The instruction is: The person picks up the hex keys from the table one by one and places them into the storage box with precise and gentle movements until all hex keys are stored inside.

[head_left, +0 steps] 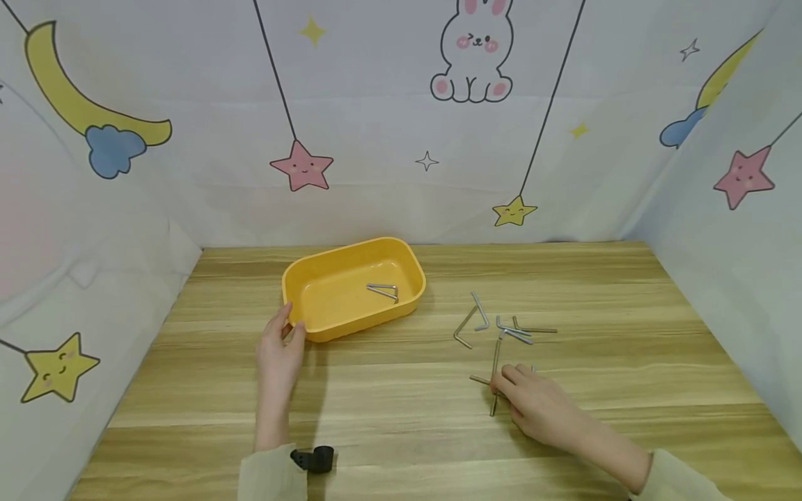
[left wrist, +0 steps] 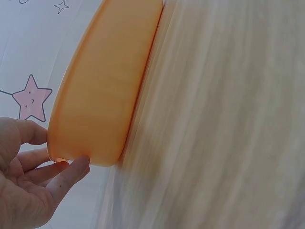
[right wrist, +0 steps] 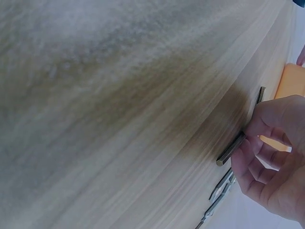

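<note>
My left hand (head_left: 280,355) grips the near left corner of a yellow plastic tray (head_left: 351,325), thumb against the outer wall and fingertips up at the rim. In the left wrist view the tray's side (left wrist: 97,95) fills the upper middle. Two silver hex keys (head_left: 383,286) lie inside, at its right end. Low over the table on the right, my right hand (head_left: 541,410) pinches a bronze-coloured hex key (right wrist: 231,149) between thumb and fingers. Part of that key is hidden by the fingers. Another piece of bronze rod (right wrist: 260,95) shows beyond the thumb in the right wrist view.
Several loose hex keys, silver and bronze, lie just beyond my right hand, among them a bronze key (head_left: 465,324) and a silver key (head_left: 480,312). The wood-grain table (head_left: 388,431) is bordered by white patterned cloth (head_left: 388,209) behind and at both sides.
</note>
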`<move>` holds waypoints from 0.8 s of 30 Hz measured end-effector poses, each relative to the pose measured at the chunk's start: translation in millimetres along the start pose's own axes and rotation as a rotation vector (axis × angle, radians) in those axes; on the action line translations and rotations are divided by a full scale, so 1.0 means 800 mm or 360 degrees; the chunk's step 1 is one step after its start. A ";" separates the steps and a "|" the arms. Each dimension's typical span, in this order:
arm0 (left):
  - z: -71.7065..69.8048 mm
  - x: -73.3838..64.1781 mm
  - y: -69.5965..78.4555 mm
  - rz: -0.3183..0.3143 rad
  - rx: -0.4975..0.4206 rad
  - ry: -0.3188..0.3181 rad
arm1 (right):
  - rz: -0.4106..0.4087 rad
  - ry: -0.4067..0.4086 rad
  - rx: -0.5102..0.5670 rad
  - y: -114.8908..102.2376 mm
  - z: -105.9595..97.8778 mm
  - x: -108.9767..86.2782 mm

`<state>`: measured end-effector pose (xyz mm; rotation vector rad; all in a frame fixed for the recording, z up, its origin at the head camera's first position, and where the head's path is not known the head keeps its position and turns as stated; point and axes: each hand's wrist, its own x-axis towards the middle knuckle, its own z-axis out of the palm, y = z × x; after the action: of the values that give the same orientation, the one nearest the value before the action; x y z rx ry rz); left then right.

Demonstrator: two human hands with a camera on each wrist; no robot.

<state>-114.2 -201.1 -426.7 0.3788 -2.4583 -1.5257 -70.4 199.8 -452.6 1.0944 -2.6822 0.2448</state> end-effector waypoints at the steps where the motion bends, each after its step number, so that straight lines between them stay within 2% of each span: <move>1: 0.000 0.000 0.000 0.0000 0.0000 -0.0002 | 0.0000 -0.0001 0.0002 0.000 0.000 0.000; 24: 0.001 0.000 0.001 -0.0007 0.0001 -0.0004 | 0.0024 0.0016 -0.0001 -0.002 -0.001 0.002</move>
<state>-114.1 -200.1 -426.0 0.3827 -2.4614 -1.5284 -70.6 198.0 -450.9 1.0700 -2.6823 0.2517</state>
